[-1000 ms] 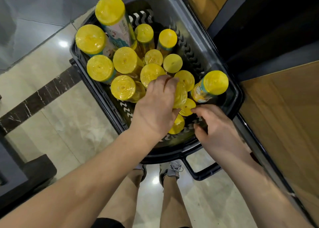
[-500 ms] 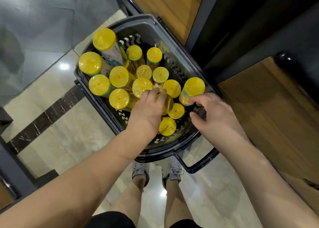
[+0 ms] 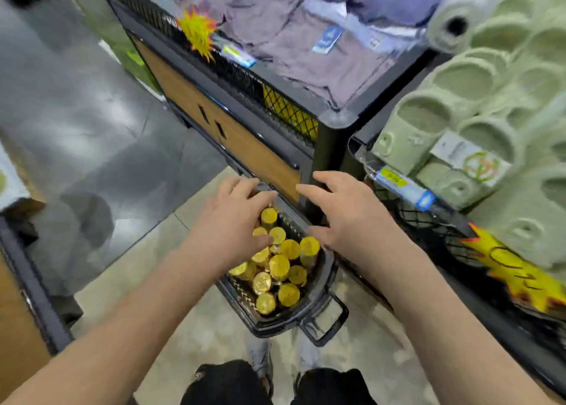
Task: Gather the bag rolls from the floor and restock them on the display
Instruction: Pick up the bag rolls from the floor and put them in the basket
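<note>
A: Head view: where are the bag rolls (image 3: 279, 265)?
B: Standing on end in the basket (image 3: 326, 279) on the floor (image 3: 190, 328), packed ends up. I'm guessing that's for easy picking.
A: Hands?
B: I'm seeing the left hand (image 3: 235, 220) spreading open over them and the right hand (image 3: 346, 211) hovering open beside it. Both are gripping nothing.

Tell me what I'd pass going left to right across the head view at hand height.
Grey floor → left hand → right hand → price label → green slippers. The basket overlaps both hands, so it is left out.
</note>
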Tool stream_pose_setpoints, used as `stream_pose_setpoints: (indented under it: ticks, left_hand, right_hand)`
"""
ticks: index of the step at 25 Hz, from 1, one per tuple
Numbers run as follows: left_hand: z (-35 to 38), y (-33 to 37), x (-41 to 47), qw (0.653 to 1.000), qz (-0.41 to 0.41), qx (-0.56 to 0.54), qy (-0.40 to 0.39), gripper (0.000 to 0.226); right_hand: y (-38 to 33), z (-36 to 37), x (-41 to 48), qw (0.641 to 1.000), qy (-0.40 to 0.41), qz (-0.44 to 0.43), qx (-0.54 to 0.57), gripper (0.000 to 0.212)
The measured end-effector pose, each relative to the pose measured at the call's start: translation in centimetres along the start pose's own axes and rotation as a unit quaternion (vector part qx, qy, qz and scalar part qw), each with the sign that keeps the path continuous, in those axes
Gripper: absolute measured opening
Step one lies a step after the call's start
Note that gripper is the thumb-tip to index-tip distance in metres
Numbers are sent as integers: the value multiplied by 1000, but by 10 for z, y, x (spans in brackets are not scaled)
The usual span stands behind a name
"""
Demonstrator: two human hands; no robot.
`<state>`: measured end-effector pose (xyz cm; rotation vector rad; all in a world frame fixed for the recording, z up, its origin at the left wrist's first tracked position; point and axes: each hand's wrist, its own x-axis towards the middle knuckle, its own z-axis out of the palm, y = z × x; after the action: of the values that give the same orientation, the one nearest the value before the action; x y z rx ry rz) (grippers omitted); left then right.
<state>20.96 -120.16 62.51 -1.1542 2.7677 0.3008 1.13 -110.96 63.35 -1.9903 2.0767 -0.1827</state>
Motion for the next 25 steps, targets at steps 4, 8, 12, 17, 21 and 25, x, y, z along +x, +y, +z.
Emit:
stream_pose_setpoints:
  ticks: [4,8,12,17,21,25]
  left_hand:
    - [-100,41,-17,995,81,53,17,85]
    - [-135,63,-20,987,134,72,48,88]
    - [-163,89,-24,973,211,74,62,84]
    - [-177,144,-40,932,351,65,66,81]
    - [-167,224,-76,880,470,53,37,81]
    - [-143,325,-142,823,565,65,10,81]
  right_hand:
    - [-25,-96,-42,995,73,21,-69,81]
    - [-36,-136,-78,981,126,91,-114,83]
    - [-54,-153,-119,961,154,180,-143,78]
    - [-77,-156,-201,916,168,341,-127,78]
    - [-99,-154,-308,856,149,484,-100,75]
    - [-115,-143,-421,793,168,575,-111,76]
